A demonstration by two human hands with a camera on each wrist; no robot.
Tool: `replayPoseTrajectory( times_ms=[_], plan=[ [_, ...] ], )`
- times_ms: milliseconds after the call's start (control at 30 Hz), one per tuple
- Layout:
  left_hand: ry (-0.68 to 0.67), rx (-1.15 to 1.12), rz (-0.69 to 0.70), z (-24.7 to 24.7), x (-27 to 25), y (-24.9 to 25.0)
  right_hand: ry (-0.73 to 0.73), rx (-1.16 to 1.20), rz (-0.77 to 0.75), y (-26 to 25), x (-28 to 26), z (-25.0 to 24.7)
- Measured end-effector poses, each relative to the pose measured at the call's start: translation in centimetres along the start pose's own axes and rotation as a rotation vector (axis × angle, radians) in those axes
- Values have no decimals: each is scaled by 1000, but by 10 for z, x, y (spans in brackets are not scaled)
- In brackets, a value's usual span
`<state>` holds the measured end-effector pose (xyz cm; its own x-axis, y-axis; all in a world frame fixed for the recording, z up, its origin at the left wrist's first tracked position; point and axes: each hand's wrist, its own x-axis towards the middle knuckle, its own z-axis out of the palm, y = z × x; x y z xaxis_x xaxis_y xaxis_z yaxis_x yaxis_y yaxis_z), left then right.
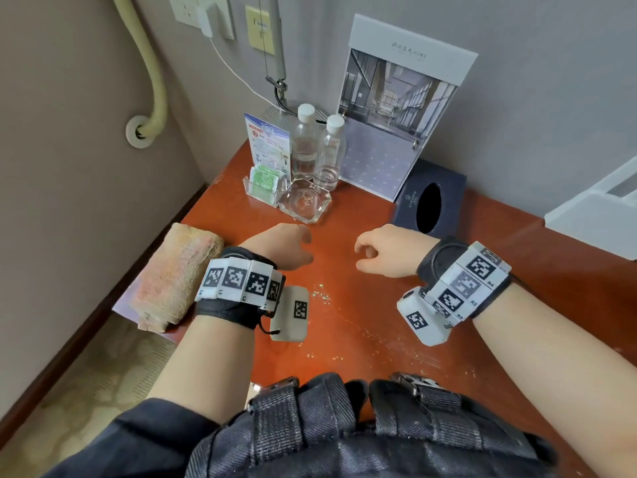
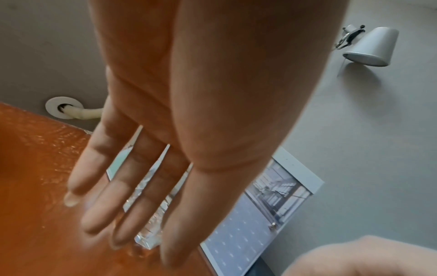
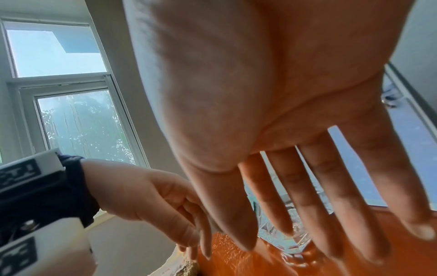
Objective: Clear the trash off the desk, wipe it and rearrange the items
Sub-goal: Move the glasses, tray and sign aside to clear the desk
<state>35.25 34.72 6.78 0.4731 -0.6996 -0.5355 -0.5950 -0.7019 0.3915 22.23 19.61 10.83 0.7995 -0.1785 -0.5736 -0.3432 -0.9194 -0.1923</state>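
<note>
My left hand [image 1: 303, 246] and right hand [image 1: 362, 255] hover side by side over the red-brown desk [image 1: 379, 322], both holding nothing. The wrist views show relaxed, nearly straight fingers on the left hand [image 2: 123, 220] and the right hand [image 3: 295, 220], just above the wood. A clear glass ashtray [image 1: 305, 201] sits just beyond both hands, glimpsed between the fingers [image 2: 149, 240]. A folded pink-beige cloth [image 1: 175, 277] lies at the desk's left edge beside my left wrist. Small pale crumbs [image 1: 320, 294] speckle the desk below my hands.
At the back stand two water bottles [image 1: 317, 150], a notice card [image 1: 267, 139], an acrylic holder of green packets [image 1: 265, 182], a tall brochure [image 1: 396, 115] and a dark tissue box [image 1: 431, 201]. A white unit [image 1: 593, 215] borders the right. A wall lamp [image 2: 369, 48] hangs above.
</note>
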Motion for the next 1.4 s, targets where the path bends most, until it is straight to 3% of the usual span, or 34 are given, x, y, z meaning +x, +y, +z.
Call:
replayPoseTrajectory(
  times_ms=[267, 467, 600, 733, 1033, 1233, 1400],
  plan=[
    [125, -36, -88, -18, 30, -45, 91, 140, -39, -16, 62, -12],
    [391, -181, -143, -23, 52, -62, 225, 234, -63, -20, 101, -15],
    [604, -328, -158, -23, 68, -69, 240, 201, -40, -16, 124, -14],
    [699, -395, -177, -20, 87, -72, 237, 128, 18, -9, 147, -8],
    [682, -459, -242, -16, 124, -77, 212, 170, 157, -8, 192, 7],
    [588, -391, -307, -14, 137, -77, 317, 119, 182, -14, 204, 27],
    [618, -398, -307, -13, 141, -82, 313, 63, 184, -11, 208, 27]
  ],
)
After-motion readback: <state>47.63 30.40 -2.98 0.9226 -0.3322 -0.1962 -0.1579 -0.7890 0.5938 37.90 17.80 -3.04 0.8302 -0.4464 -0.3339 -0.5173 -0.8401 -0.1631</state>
